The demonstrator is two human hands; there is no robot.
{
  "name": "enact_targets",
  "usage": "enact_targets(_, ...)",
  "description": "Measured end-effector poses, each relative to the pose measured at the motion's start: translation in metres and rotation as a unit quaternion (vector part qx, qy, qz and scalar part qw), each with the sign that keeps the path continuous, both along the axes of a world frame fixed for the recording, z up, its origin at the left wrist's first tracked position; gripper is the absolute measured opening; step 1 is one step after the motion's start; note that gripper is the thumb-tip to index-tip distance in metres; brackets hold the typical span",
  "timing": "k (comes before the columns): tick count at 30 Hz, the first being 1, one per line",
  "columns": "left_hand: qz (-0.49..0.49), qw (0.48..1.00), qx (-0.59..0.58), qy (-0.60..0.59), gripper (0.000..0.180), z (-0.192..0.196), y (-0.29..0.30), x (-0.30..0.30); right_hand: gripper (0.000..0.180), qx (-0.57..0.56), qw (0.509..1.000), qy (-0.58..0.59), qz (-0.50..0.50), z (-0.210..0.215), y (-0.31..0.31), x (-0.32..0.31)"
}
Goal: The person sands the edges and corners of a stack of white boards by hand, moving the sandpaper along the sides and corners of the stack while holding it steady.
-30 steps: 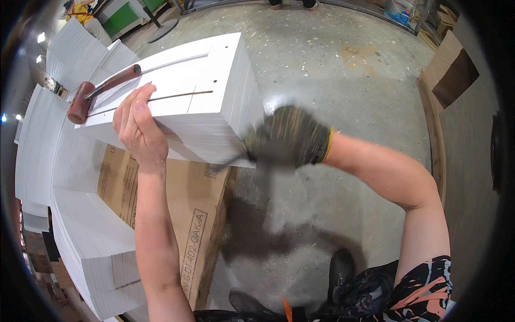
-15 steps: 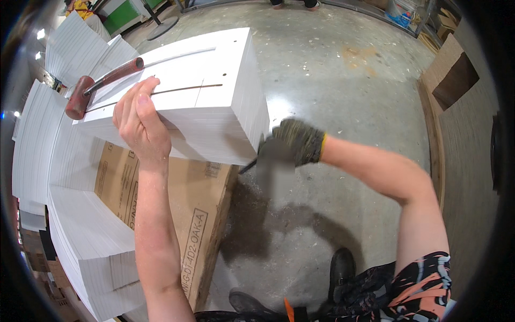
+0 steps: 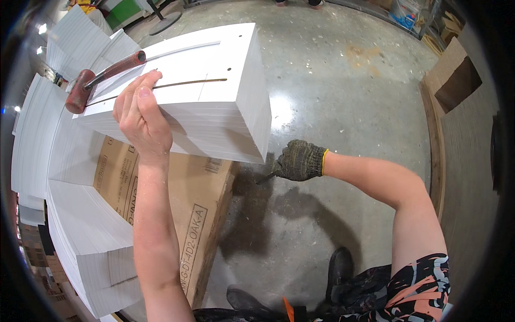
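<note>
A tall stack of white grooved panels [image 3: 209, 115] lies ahead of me on the left. My bare left hand [image 3: 142, 115] is closed over the near edge of the top panel, fingers bent onto its face beside a dark groove. To the right of the stack, apart from it, my right hand [image 3: 300, 160] in a dark knitted glove is closed around a slim dark tool [image 3: 264, 178]. Only the tool's tip shows; its kind cannot be told. On the stack's far left end rests a red mallet [image 3: 80, 91], its grip pointing right.
Below the stack is a printed brown cardboard box [image 3: 174, 188]. More white panel stacks [image 3: 91, 220] stand at left. A cardboard piece with a cut-out [image 3: 456, 86] is at the right edge. Grey concrete floor [image 3: 332, 96] runs between; another person's shoes [image 3: 315, 4] show at the far edge.
My right hand has drawn away from the stack's right corner, to the right and slightly nearer me, with the tool still in it. My left hand stays on the top panel.
</note>
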State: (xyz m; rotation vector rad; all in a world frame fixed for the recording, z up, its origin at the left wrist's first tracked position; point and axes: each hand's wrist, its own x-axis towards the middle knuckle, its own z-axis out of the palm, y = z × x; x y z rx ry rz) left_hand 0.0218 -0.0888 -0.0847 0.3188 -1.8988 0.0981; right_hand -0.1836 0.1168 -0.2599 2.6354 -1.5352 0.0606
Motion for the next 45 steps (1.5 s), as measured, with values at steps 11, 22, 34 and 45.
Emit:
enact_targets(11,0.019,1.000,-0.011,-0.017,0.039,-0.003,-0.004,0.009,0.040,-0.432,0.869,0.146,-0.190,0.241,-0.020,-0.023)
enact_targets(22,0.020,1.000,0.005,0.011,0.037,-0.004,-0.004,0.005,0.017,0.075,0.994,-0.039,-0.074,-0.007,0.018,0.025)
enact_targets(34,0.035,0.999,-0.004,0.016,0.035,-0.004,-0.004,0.004,0.007,-0.139,0.987,0.020,-0.079,0.033,-0.005,0.024)
enact_targets(45,0.041,0.999,-0.004,0.009,0.036,0.000,0.000,0.007,0.013,-0.204,0.976,0.033,-0.065,0.130,0.005,0.037)
